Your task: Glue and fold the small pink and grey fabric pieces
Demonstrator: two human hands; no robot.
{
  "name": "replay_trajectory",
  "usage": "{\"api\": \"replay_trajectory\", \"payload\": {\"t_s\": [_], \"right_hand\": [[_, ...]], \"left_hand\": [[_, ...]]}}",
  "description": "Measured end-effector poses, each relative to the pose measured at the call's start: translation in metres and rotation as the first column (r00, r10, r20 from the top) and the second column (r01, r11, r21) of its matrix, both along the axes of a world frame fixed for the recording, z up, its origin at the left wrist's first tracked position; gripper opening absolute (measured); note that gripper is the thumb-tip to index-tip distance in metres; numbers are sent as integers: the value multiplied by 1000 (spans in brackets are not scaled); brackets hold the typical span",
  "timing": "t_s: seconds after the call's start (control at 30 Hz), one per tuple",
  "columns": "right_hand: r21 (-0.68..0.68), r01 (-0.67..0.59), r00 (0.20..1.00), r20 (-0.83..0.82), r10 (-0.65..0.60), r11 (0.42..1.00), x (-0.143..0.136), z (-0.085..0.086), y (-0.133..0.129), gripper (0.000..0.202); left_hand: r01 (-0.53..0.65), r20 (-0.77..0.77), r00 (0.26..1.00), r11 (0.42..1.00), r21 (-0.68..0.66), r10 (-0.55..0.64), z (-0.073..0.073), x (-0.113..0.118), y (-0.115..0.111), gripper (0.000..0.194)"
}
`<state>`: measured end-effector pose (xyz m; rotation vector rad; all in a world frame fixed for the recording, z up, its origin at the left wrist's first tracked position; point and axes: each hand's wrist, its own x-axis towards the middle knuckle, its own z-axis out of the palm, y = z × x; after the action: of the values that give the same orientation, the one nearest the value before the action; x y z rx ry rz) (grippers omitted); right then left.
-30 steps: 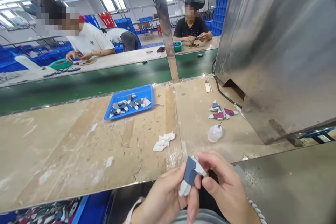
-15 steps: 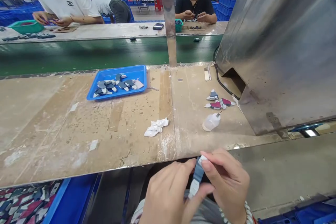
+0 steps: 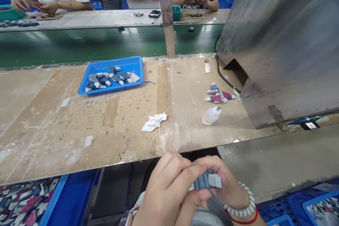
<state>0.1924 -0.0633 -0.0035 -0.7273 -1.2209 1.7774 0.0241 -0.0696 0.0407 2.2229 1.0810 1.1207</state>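
We hold a small grey-blue piece (image 3: 205, 182) with a white end in both hands, low in front of us, below the edge of the workbench (image 3: 53, 120) and above our lap. Our left hand (image 3: 166, 190) closes around it from the left, with the thumb pressed under it, and our right hand (image 3: 225, 183) pinches it from behind, so both hands grasp the same piece.

We judge that the piece could slip, because only the fingertips carry it and nothing is under it except our lap. If it falls, it may drop into the blue bin (image 3: 39, 201) of similar parts and be lost there. Too strong a press could also bend it or separate the white end.

The piece looks flat and small, dark blue-grey with a white tip on the right side. Similar pieces lie in the blue tray (image 3: 135, 64) on the bench, and some red ones (image 3: 218, 97) lie near a small squeeze bottle (image 3: 211, 116).
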Motion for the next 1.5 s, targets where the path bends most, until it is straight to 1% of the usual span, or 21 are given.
{"api": "replay_trajectory", "payload": {"t_s": [0.1,0.2,0.4,0.53,0.6,0.67,0.77,0.83,0.87,0.9,0.93,0.97,1.0,1.03,1.07,1.1,1.2,1.27,1.37,1.43,1.5], "right_hand": [[-26,-64,994,-85,62,998,-2,1,1,62],[-69,-72,994,-86,66,995,-5,-1,1,56],[-99,-24,980,-200,4,995,-10,-11,-1,56],[-117,-42,981,-191,19,992,-12,-9,4,57],[-104,-51,990,-138,36,993,-13,-6,8,60],[-90,-44,997,-71,38,995,-13,-3,12,61],[-60,-21,997,73,26,998,-10,-1,13,69],[-31,59,983,178,-52,998,-3,-1,10,71],[-12,156,958,245,-148,988,1,-1,8,66],[29,294,906,312,-288,955,6,-1,7,56],[100,450,813,366,-453,887,10,-1,6,43],[193,589,684,398,-611,785,15,-2,8,31],[285,682,552,404,-729,674,19,-4,10,22],[358,726,454,392,-801,587,23,-6,14,16],[408,733,407,379,-831,545,26,-8,20,22],[437,712,401,389,-829,550,27,-11,26,34],[491,559,418,530,-738,669,27,-16,45,58],[530,445,389,612,-689,722,24,-17,55,56],[572,323,385,648,-657,754,20,-16,62,44],[564,294,407,657,-635,772,20,-16,63,38],[505,337,458,650,-606,795,21,-18,60,43]], "left_hand": [[51,-11,999,995,-83,-52,10,-2,0,24],[92,29,995,995,-26,-91,14,-5,4,22],[149,39,988,988,25,-150,4,-11,15,19],[200,84,976,980,24,-201,-1,-15,19,23],[218,99,971,976,1,-217,-2,-17,21,22],[224,104,971,972,-74,-215,-3,-21,24,21],[171,129,981,959,-227,-145,-7,-28,31,18],[100,136,989,952,-289,-62,-13,-32,35,16],[59,122,992,952,-301,-22,-16,-34,38,17],[16,96,995,954,-299,14,-20,-34,40,19],[-26,60,997,959,-284,45,-24,-34,42,21],[-64,17,997,965,-254,71,-28,-33,44,21],[-99,-26,995,972,-214,96,-32,-31,45,20],[-129,-65,991,977,-170,120,-36,-28,46,18],[-154,-97,985,980,-127,143,-40,-26,47,16],[-179,-118,979,980,-84,168,-43,-24,47,14],[-236,-135,963,972,7,235,-51,-20,47,13],[-251,-115,961,968,26,252,-53,-21,47,14],[-241,-78,967,970,24,242,-56,-23,46,15],[-227,-62,971,973,51,230,-56,-23,44,18],[-218,-47,974,971,95,224,-57,-23,44,21]]}}
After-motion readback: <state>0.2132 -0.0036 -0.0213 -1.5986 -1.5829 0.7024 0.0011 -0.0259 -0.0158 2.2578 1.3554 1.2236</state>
